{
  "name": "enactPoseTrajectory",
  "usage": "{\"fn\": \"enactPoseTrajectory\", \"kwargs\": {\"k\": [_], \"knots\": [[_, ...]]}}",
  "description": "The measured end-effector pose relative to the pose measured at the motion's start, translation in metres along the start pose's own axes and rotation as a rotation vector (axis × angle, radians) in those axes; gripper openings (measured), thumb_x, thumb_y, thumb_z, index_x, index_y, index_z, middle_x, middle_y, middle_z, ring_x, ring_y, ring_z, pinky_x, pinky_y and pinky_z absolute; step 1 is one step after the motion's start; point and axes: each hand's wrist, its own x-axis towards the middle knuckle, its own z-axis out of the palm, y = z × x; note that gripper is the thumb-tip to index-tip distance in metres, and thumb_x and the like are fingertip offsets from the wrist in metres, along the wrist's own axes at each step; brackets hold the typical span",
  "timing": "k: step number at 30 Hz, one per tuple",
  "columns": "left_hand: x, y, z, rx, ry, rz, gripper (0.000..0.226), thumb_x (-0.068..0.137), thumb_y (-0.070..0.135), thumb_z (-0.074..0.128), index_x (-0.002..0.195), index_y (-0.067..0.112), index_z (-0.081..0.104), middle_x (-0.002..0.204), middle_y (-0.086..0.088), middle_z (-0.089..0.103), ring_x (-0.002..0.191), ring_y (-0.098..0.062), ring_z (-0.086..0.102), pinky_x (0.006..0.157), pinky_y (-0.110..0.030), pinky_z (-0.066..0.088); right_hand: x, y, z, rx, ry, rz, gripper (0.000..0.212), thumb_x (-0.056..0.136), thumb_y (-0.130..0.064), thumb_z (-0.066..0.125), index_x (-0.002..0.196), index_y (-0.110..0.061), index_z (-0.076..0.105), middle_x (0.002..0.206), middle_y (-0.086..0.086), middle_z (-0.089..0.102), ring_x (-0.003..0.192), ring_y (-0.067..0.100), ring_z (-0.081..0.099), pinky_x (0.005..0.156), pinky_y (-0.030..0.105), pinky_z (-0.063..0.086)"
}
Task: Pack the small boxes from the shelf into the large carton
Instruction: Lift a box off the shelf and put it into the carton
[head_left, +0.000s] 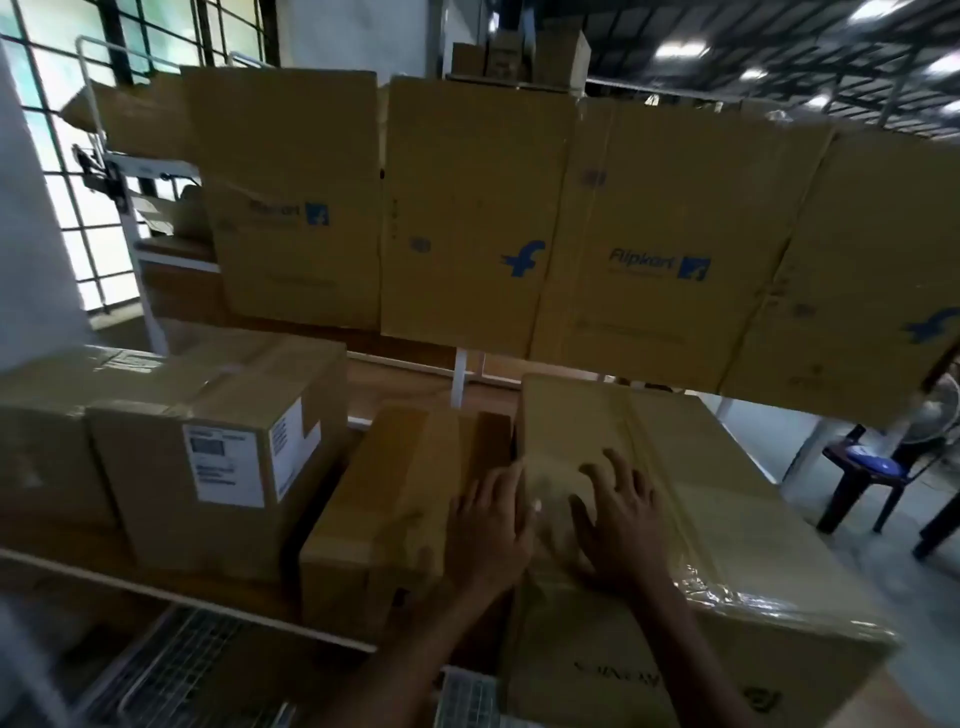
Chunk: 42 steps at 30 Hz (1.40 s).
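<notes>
On the far left a taped brown box with a white label (223, 457) sits on the shelf (182, 592), its labelled corner turned toward the viewer. Just to its right, and nearer, a smaller plain box (384, 514) stands on the same shelf, its long axis running from near to far and leaning slightly to the right as it recedes. Its right edge lies just beside the large carton (701, 519).

The left hand (491, 530) lies at the seam between the two, palm down, fingers loosely spread, with the fingertips reaching onto the carton's left edge. Whether it grips anything cannot be told through the blur.

The right hand (618, 525) rests flat on top of the carton, fingers splayed wide and pointing away from the viewer, holding nothing. The carton is closed and sealed with glossy clear tape that wrinkles at its near right corner. Its long axis runs near to far, with the far end angled a little to the left. Printed lettering on its near face reads upside down.

Behind, a row of flattened cardboard sheets (478, 208) with blue logos stands upright across the scene. At far right a dark chair (872, 478) stands on the floor.
</notes>
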Motion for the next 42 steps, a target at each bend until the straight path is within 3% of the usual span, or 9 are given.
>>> {"fn": "enactPoseTrajectory", "kwargs": {"k": [6,11,15,22,26,29,34,37,42], "knots": [[-0.031,0.028,0.041,-0.316,-0.082,-0.196,0.063,0.094,0.051,0.033,0.153,0.029,0.039,0.15,0.003,0.045,0.128,-0.021,0.054,0.098,-0.031,0.046,-0.027,0.034,-0.008,-0.023,-0.121,0.175,0.044,0.093,-0.045,0.067,0.129,-0.022,0.062,0.152,0.017,0.048,0.129,0.044,0.051,0.097,0.053,0.047],[-0.043,0.037,0.053,-0.437,-0.1,-0.362,0.067,0.097,0.049,0.038,0.159,0.025,0.03,0.16,-0.002,0.039,0.14,-0.024,0.043,0.111,-0.036,0.038,-0.042,0.042,-0.013,-0.011,-0.22,0.244,0.046,0.096,-0.052,0.048,0.132,-0.025,0.054,0.153,0.011,0.043,0.135,0.038,0.043,0.102,0.051,0.042],[-0.043,0.043,0.055,-0.507,-0.106,-0.398,0.061,0.104,0.029,0.049,0.16,0.015,0.029,0.162,-0.007,0.037,0.146,-0.028,0.037,0.117,-0.032,0.028,-0.041,0.036,-0.014,-0.018,-0.234,0.329,0.04,0.093,-0.056,0.046,0.121,-0.03,0.056,0.138,0.004,0.055,0.126,0.032,0.049,0.101,0.05,0.037],[-0.04,0.052,0.05,-0.498,-0.075,-0.413,0.059,0.101,0.02,0.054,0.157,0.008,0.036,0.155,-0.011,0.048,0.142,-0.028,0.046,0.115,-0.033,0.036,-0.041,0.04,-0.023,0.113,-0.26,0.319,0.04,0.095,-0.06,0.047,0.117,-0.028,0.057,0.135,0.001,0.059,0.124,0.03,0.053,0.105,0.057,0.032],[-0.046,0.068,0.052,-0.468,0.013,-0.399,0.052,0.099,0.022,0.054,0.149,0.005,0.048,0.119,-0.019,0.071,0.102,-0.027,0.07,0.088,-0.039,0.055,-0.044,0.057,-0.031,0.259,-0.249,0.327,0.051,0.095,-0.065,0.047,0.128,-0.027,0.058,0.14,-0.001,0.059,0.128,0.028,0.054,0.11,0.061,0.028],[-0.052,0.087,0.058,-0.52,0.108,-0.417,0.054,0.088,0.032,0.05,0.125,-0.003,0.066,0.085,-0.004,0.069,0.072,-0.003,0.058,0.072,-0.032,0.05,-0.05,0.074,-0.039,0.399,-0.243,0.325,0.068,0.091,-0.075,0.04,0.135,-0.026,0.056,0.136,0.001,0.063,0.124,0.026,0.058,0.113,0.062,0.032],[-0.055,0.111,0.07,-0.449,0.166,-0.499,0.045,0.096,0.019,0.056,0.134,-0.005,0.061,0.13,-0.021,0.067,0.113,-0.018,0.06,0.095,-0.029,0.045,-0.06,0.098,-0.049,0.459,-0.316,0.196,0.062,0.092,-0.067,0.04,0.134,-0.025,0.055,0.137,0.0,0.06,0.125,0.025,0.057,0.113,0.058,0.035],[-0.055,0.113,0.075,-0.415,0.177,-0.51,0.057,0.096,0.022,0.055,0.149,0.004,0.047,0.15,-0.015,0.053,0.14,-0.029,0.049,0.117,-0.044,0.039,-0.073,0.115,-0.05,0.307,-0.298,0.071,0.05,0.095,-0.059,0.04,0.127,-0.025,0.055,0.137,0.0,0.057,0.128,0.029,0.051,0.107,0.051,0.043],[-0.071,0.117,0.079,-0.466,0.291,-0.629,0.047,0.103,0.028,0.058,0.146,0.011,0.053,0.139,-0.011,0.062,0.122,-0.031,0.062,0.099,-0.047,0.053,-0.097,0.175,-0.063,0.185,-0.16,0.182,0.041,0.097,-0.053,0.049,0.127,-0.025,0.056,0.149,0.006,0.05,0.136,0.032,0.043,0.107,0.05,0.036]]}}
